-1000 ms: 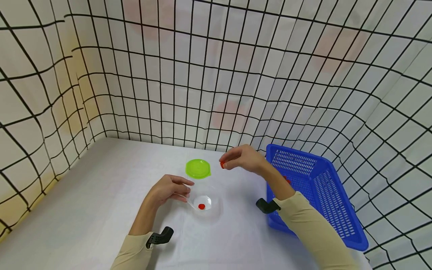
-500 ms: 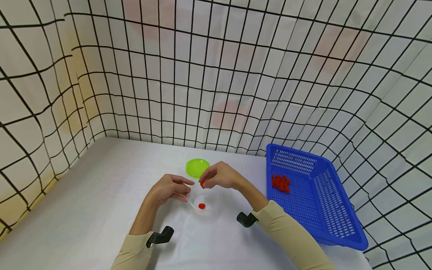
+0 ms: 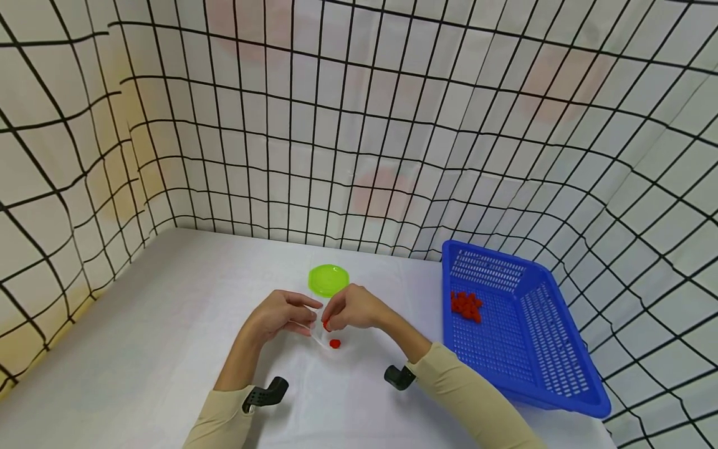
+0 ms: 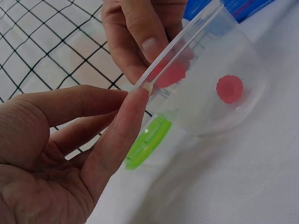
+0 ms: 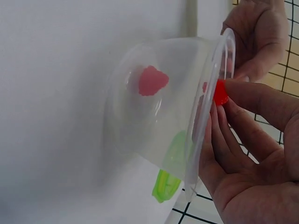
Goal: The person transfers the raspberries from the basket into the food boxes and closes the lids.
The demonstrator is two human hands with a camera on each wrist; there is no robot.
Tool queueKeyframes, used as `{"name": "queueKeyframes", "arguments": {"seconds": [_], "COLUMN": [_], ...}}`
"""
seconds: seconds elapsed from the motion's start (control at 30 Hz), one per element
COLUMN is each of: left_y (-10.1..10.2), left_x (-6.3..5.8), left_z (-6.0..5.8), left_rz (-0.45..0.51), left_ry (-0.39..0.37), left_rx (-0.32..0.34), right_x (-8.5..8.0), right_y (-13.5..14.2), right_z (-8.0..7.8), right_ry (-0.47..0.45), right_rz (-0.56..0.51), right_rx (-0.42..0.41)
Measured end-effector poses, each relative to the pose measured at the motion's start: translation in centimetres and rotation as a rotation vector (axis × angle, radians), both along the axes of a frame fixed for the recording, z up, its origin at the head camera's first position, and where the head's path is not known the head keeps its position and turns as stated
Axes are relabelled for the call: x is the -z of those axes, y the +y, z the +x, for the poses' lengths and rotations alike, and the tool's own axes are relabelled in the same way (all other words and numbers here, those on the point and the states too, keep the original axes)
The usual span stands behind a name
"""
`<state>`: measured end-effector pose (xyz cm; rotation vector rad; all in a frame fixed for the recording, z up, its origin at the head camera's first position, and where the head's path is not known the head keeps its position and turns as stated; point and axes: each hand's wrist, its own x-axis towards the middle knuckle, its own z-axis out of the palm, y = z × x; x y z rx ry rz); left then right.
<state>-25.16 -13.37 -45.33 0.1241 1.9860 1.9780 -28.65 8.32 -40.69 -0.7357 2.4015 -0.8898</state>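
A clear plastic bowl (image 4: 201, 109) stands on the white cloth, and my left hand (image 3: 283, 315) pinches its rim between thumb and finger. One small red raspberry-shaped piece (image 4: 229, 89) lies at the bottom of the bowl. Over the bowl's mouth is my right hand (image 3: 356, 307), holding a second red raspberry-shaped piece (image 5: 221, 92) in its fingertips. In the left wrist view this piece shows through the bowl's wall, near the rim. Just behind the bowl a bright green lid (image 3: 328, 280) lies flat on the cloth. The right hand covers part of the bowl in the head view.
To the right stands a blue plastic basket (image 3: 489, 259) with slotted walls. A cluster of red pieces (image 3: 467, 306) lies at its left side. Black wire grid panels (image 3: 314, 156) with white sheeting behind them rise at the back and both sides of the white-covered table (image 3: 168, 324).
My right hand has come left and toward me, from beside the basket to over the bowl, carrying the red piece. The left hand has stayed at the rim.
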Motion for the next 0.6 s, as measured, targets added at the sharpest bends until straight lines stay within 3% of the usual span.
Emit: {"name": "queueKeyframes", "arguments": {"seconds": [0.6], "left_y": [0.11], "left_x": [0.10], "left_z": [-0.12], "left_rz": [-0.007], "left_ry": [-0.003], "left_rx": [-0.001], "right_x": [0.66], "right_y": [0.11], "right_z": [0.36], "right_ry": [-0.012], "right_rz": [0.015], "right_rx": [-0.023]}}
